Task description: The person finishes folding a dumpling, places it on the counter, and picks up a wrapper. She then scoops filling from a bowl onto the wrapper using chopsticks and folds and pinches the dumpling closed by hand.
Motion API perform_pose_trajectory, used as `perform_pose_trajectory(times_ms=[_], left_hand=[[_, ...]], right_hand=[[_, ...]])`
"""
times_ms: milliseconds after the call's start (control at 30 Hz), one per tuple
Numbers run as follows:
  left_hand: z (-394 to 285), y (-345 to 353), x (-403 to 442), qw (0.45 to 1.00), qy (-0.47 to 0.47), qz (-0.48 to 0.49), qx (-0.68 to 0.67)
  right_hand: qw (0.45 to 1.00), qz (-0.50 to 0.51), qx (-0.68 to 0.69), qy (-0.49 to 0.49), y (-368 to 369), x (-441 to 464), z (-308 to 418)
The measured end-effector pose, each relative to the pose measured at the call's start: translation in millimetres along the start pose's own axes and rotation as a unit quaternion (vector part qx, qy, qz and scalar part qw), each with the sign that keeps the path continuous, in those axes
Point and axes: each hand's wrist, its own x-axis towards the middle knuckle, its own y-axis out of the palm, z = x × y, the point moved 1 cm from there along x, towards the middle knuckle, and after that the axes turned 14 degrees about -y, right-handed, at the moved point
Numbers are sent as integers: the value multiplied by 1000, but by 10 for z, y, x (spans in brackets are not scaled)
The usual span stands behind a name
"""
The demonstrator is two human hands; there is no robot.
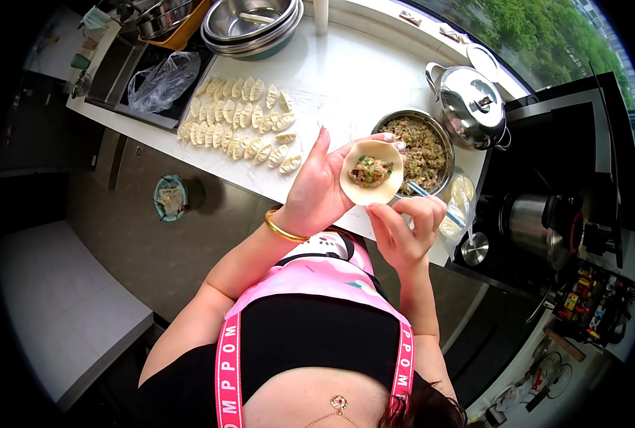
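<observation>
A round dough wrapper (352,192) with a mound of filling (370,172) at its middle lies on the fingers of my left hand (320,180), palm up. My right hand (408,230) has its fingers curled, with thumb and index finger at the wrapper's lower edge. Just beyond my hands stands a metal bowl of meat and green filling (423,148). Blue chopsticks (435,203) slant from the bowl's near edge past my right hand. Rows of pleated dumplings (239,121) lie on the white counter (339,68) to the left.
A lidded steel pot (471,107) stands behind the bowl, and a bag of wrappers (460,203) to its right. Stacked metal bowls (250,28) and a plastic bag (164,82) are at the back left. A steel pot (535,221) sits on the stove at right. A bin (170,197) is on the floor.
</observation>
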Motion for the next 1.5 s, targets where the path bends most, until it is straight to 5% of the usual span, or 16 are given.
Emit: perform_pose_trajectory(times_ms=[367,733,1167,1267,1500], left_hand=[[206,-36,74,997,43,-39,49],[306,-111,137,976,124,-89,157],[321,-106,197,979,133,-86,132],[296,-92,189,980,125,-99,118],[249,-74,155,972,134,-86,174]], right_hand=[[958,-97,76,260,128,191,-56],[947,-128,22,292,257,193,-121],[957,-114,-33,264,293,145,-134],[945,-158,36,283,285,108,-133],[816,-215,357,400,308,32,-119]])
